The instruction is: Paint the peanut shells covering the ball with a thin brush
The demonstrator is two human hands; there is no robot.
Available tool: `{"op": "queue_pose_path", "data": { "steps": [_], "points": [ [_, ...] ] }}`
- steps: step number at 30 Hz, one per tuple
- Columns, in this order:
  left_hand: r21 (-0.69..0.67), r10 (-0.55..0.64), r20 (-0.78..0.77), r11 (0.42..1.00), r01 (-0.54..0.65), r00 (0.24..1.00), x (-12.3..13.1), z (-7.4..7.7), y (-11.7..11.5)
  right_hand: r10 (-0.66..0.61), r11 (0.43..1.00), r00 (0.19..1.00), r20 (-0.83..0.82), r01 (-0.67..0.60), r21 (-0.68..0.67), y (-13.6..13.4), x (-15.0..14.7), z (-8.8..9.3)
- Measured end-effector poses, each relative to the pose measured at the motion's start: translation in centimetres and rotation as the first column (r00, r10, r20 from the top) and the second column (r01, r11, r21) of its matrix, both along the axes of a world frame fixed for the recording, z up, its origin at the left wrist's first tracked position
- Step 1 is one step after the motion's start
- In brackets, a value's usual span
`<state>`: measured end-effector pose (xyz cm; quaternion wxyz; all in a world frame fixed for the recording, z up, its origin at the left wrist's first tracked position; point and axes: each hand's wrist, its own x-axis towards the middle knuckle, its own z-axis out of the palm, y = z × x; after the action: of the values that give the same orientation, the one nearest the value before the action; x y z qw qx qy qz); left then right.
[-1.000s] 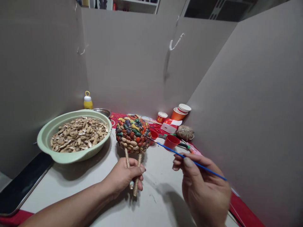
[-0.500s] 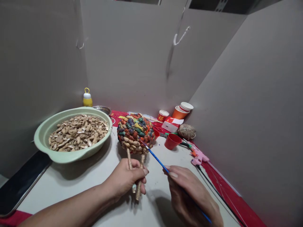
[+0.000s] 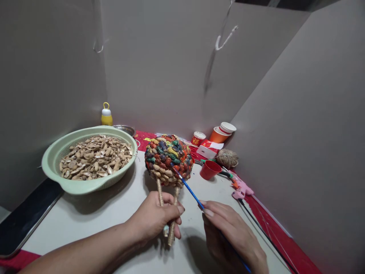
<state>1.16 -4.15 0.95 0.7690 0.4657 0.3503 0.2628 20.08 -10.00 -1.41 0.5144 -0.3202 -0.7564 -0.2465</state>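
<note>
Peanut ball (image 3: 168, 158) on 2 legs (image 3: 159, 189), touched by brush (image 3: 191, 191)

The legs are clasped in the left hand's (image 3: 156, 215) grip, the ball held above the tabletop (image 3: 85, 217); the brush is pinched in the right hand's (image 3: 234, 228). Shells (image 3: 95, 156) are heaped in a green basket (image 3: 49, 167).

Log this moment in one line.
Left hand: gripping tan cord-wrapped sticks; right hand: holding slim blue paintbrush, tip at multicoloured peanut-shell ball; nearby: pale green plastic basket of peanut shells
</note>
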Motion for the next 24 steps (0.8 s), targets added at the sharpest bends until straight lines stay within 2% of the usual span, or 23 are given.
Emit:
{"op": "queue_pose_path", "data": {
  "steps": [5,15,20,24],
  "points": [
    [-0.019,0.01,-0.001,1.0,-0.01,1.0,0.0,0.2,0.0,0.031,0.996,0.999,0.036,-0.028,-0.079,-0.4,0.4,-0.4],
    [-0.012,0.013,-0.014,1.0,-0.013,1.0,0.2,0.1,-0.1,-0.022,1.0,0.999,-0.047,0.021,-0.009,-0.6,0.1,-0.2],
    [-0.012,-0.005,-0.02,1.0,0.005,1.0,0.2,0.0,-0.1,-0.06,0.998,0.992,-0.11,0.057,-0.031,-0.8,-0.5,0.3],
    [-0.008,0.001,-0.018,1.0,-0.001,1.0,0.2,0.0,0.1,-0.039,0.997,0.997,-0.071,0.034,-0.068,-1.1,-0.2,0.9]
  ]
}}
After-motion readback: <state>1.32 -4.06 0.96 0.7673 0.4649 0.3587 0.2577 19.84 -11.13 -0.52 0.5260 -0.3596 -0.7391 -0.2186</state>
